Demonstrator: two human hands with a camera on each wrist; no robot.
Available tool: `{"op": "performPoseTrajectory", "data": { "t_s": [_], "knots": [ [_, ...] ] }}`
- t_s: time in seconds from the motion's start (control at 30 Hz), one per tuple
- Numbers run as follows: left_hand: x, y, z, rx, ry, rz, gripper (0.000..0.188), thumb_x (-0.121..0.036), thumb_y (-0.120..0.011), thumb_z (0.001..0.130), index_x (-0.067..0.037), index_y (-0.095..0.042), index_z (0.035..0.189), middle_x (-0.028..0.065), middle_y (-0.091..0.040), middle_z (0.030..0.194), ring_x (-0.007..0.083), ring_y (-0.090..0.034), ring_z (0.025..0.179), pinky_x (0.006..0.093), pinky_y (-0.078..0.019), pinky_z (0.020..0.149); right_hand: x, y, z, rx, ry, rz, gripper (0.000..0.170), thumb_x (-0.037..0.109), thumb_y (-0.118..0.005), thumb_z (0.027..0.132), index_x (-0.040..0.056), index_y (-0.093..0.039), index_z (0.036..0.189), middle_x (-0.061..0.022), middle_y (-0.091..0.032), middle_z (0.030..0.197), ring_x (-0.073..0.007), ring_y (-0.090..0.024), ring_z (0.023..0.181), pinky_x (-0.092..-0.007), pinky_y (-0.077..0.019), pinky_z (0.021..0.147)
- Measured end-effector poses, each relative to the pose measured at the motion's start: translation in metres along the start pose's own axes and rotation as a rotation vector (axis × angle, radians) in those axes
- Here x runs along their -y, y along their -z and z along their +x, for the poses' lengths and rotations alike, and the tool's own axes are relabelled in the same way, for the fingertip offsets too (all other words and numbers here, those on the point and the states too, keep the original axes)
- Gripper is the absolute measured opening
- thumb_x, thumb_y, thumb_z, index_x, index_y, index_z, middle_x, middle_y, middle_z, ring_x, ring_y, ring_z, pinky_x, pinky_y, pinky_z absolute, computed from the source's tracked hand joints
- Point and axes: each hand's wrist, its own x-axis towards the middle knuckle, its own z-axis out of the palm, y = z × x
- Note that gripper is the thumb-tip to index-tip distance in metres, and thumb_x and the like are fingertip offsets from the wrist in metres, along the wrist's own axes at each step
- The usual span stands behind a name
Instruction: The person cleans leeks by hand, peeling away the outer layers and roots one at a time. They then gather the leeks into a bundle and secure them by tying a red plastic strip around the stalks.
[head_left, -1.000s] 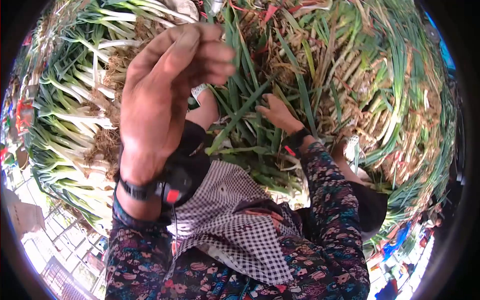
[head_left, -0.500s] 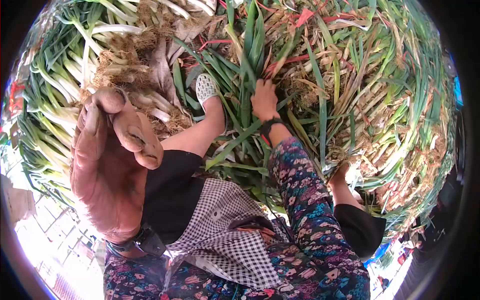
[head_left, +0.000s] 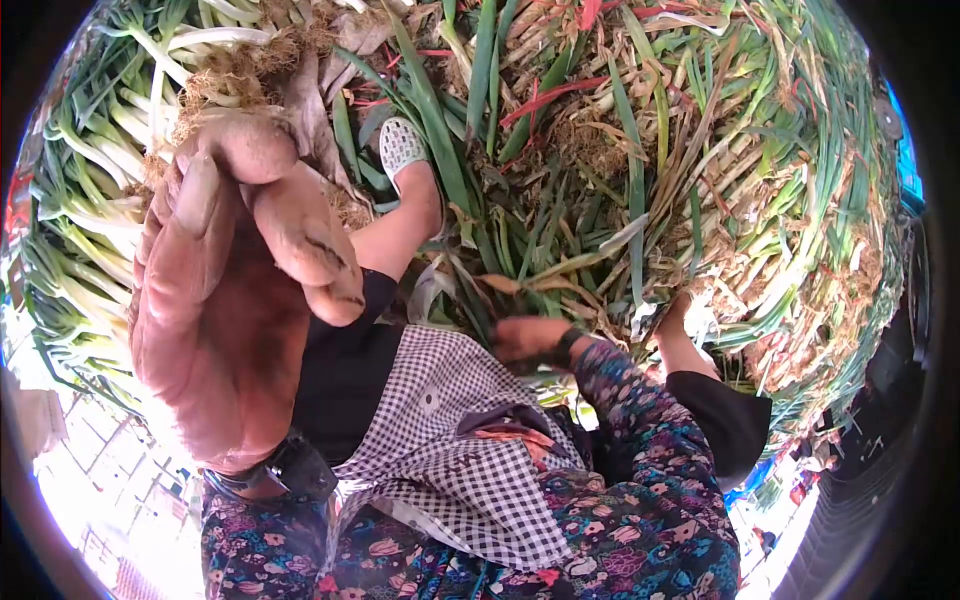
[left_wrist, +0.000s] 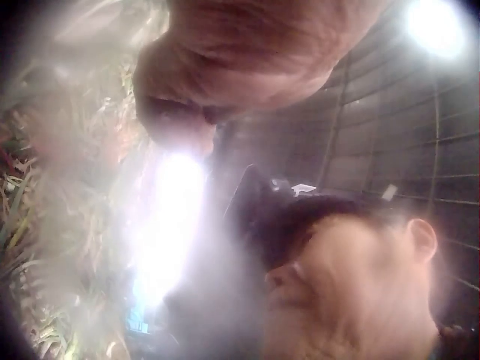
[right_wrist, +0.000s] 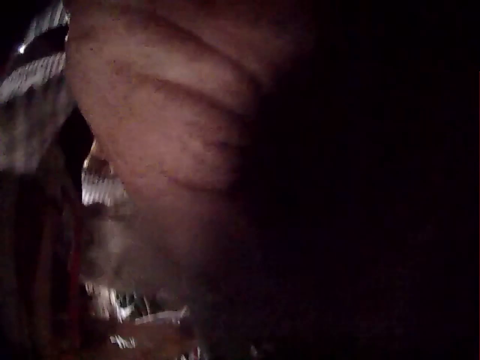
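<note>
My left hand (head_left: 225,320) is raised close to the head camera in the head view, palm turned up and soil-stained. Its fingers curl loosely with nothing in them, and part of the same hand (left_wrist: 240,67) fills the top of the left wrist view. Low in front of the checked apron, my right hand (head_left: 528,338) is blurred, beside loose green onion leaves (head_left: 545,275). Whether it holds any of them I cannot tell; the right wrist view shows mostly dark, creased skin of that hand (right_wrist: 165,112).
Green onions (head_left: 120,230) with white stems and roots lie in a row at left. A larger heap of untrimmed green onions (head_left: 750,230) fills the right. Red ties (head_left: 560,95) lie among leaves at the back. A foot in a pale perforated shoe (head_left: 403,148) stands between them.
My left hand has dropped leftward and turned palm up. The right hand reached forward into the leaves, then came back toward the apron.
</note>
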Motion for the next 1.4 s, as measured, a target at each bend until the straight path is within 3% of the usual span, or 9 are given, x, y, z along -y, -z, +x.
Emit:
{"op": "performPoseTrajectory", "data": {
  "t_s": [0.03,0.23,0.4,0.47,0.6,0.77,0.93,1.07,1.4],
  "knots": [
    [0.002,0.003,0.002,0.058,-0.030,-0.007,0.027,-0.019,-0.055,0.094,-0.001,-0.041,0.109,0.0035,-0.042,0.079,0.0117,-0.041,0.063,0.0242,-0.0353,0.055,-0.020,0.030,0.034,0.003,0.595,-0.326,0.022,0.017,-0.050,0.086,0.0047,-0.066,0.093,-0.0153,-0.061,0.082,-0.0310,-0.059,0.079,-0.0438,-0.0473,0.070],
    [0.001,-0.002,0.008,0.032,-0.030,-0.047,0.021,-0.013,-0.051,0.095,0.001,-0.040,0.106,0.0058,-0.041,0.078,0.0146,-0.042,0.062,0.0251,-0.0400,0.056,0.006,0.226,0.056,-1.246,-0.201,-0.595,0.025,0.006,-0.052,0.085,0.0037,-0.053,0.110,-0.0164,-0.056,0.107,-0.0374,-0.051,0.108,-0.0427,-0.0436,0.089],
    [0.006,-0.004,0.014,-0.006,-0.036,-0.016,0.019,-0.014,-0.051,0.096,0.001,-0.042,0.102,0.0069,-0.042,0.074,0.0156,-0.043,0.060,0.0273,-0.0405,0.050,-0.017,0.296,0.063,-1.128,-0.305,-1.314,0.034,0.007,-0.064,0.073,0.0061,-0.055,0.106,-0.0123,-0.056,0.113,-0.0310,-0.050,0.111,-0.0416,-0.0329,0.102],
    [0.005,-0.006,0.014,-0.047,-0.014,0.017,0.019,-0.015,-0.051,0.096,0.001,-0.041,0.100,0.0067,-0.042,0.074,0.0148,-0.043,0.058,0.0262,-0.0393,0.048,-0.023,0.303,0.061,-0.835,-0.222,-1.108,0.022,0.006,-0.060,0.077,0.0070,-0.054,0.098,-0.0130,-0.058,0.103,-0.0323,-0.054,0.101,-0.0419,-0.0375,0.097],
    [0.008,-0.011,0.013,-0.295,-0.059,0.054,0.025,-0.024,-0.052,0.095,0.001,-0.050,0.094,0.0088,-0.050,0.062,0.0174,-0.050,0.048,0.0284,-0.0468,0.044,-0.005,0.276,0.032,-1.367,-0.234,-0.084,0.006,0.008,-0.050,0.089,0.0032,-0.053,0.089,-0.0176,-0.056,0.078,-0.0377,-0.055,0.083,-0.0475,-0.0410,0.074],
    [0.009,-0.013,0.012,-0.095,-0.032,0.063,0.022,-0.018,-0.054,0.095,0.000,-0.042,0.098,0.0045,-0.043,0.071,0.0121,-0.041,0.054,0.0236,-0.0385,0.046,0.030,0.234,-0.061,-1.310,-0.037,-0.583,0.009,0.011,-0.054,0.089,0.0026,-0.054,0.091,-0.0189,-0.056,0.074,-0.0395,-0.054,0.075,-0.0491,-0.0388,0.068],
    [0.017,-0.025,0.016,-0.315,0.030,0.064,0.024,-0.021,-0.052,0.093,0.003,-0.053,0.093,0.0132,-0.056,0.062,0.0213,-0.054,0.050,0.0292,-0.0466,0.049,0.105,0.250,-0.086,-0.191,-0.392,-0.198,0.025,0.014,-0.058,0.088,-0.0013,-0.055,0.107,-0.0203,-0.061,0.101,-0.0371,-0.056,0.103,-0.0430,-0.0452,0.086],
    [0.029,-0.025,0.018,-0.346,0.166,0.081,0.023,-0.018,-0.052,0.093,0.005,-0.055,0.095,0.0154,-0.061,0.067,0.0215,-0.058,0.055,0.0305,-0.0502,0.055,0.025,0.251,-0.030,-0.545,0.238,-0.514,0.041,0.014,-0.060,0.085,-0.0044,-0.045,0.119,-0.0226,-0.046,0.131,-0.0298,-0.050,0.118,-0.0402,-0.0449,0.094],
    [0.046,-0.021,0.028,-0.374,0.323,0.162,0.025,-0.019,-0.057,0.092,0.006,-0.057,0.094,0.0193,-0.062,0.067,0.0248,-0.061,0.060,0.0333,-0.0517,0.060,-0.021,0.454,0.067,-0.930,-0.316,-1.069,0.040,0.003,-0.061,0.076,0.0002,-0.051,0.115,-0.0177,-0.056,0.115,-0.0336,-0.064,0.086,-0.0440,-0.0535,0.070]
  ]
}}
